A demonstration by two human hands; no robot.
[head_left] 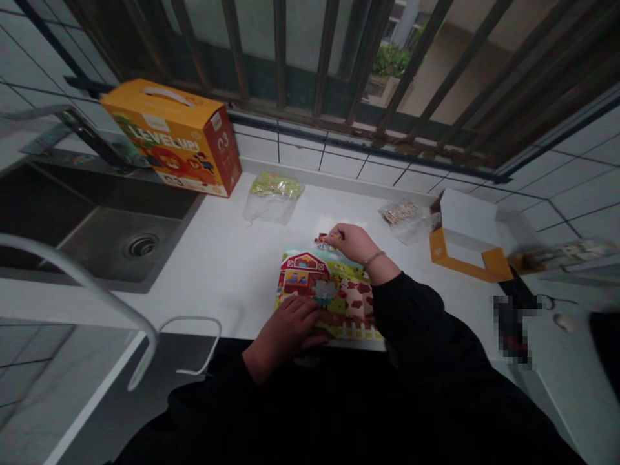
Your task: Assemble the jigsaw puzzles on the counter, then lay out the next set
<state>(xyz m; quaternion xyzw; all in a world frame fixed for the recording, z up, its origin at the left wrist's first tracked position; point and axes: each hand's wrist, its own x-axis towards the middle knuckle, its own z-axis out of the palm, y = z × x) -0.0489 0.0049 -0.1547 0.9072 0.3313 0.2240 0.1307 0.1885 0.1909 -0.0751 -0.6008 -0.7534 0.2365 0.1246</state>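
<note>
A jigsaw puzzle point(357, 297) with a red barn, a cow and a white fence lies on the counter in front of me. Near its middle a greyish gap point(325, 289) shows among the joined pieces. My left hand point(293, 323) rests on the puzzle's lower left part, fingers stretched out and holding nothing. Just beyond the top edge, my right hand point(352, 243) pinches a small coloured puzzle piece point(321, 239). The fingertips partly cover that piece, so its full shape is hidden.
An orange carton point(179, 139) stands at the back left beside the sink point(145, 219). Behind the puzzle lies a clear bag with green contents point(275, 187). To the right are a bag of small wooden pieces point(402, 212) and an opened orange-white box point(465, 248). A white curved tube point(92, 274) crosses at left.
</note>
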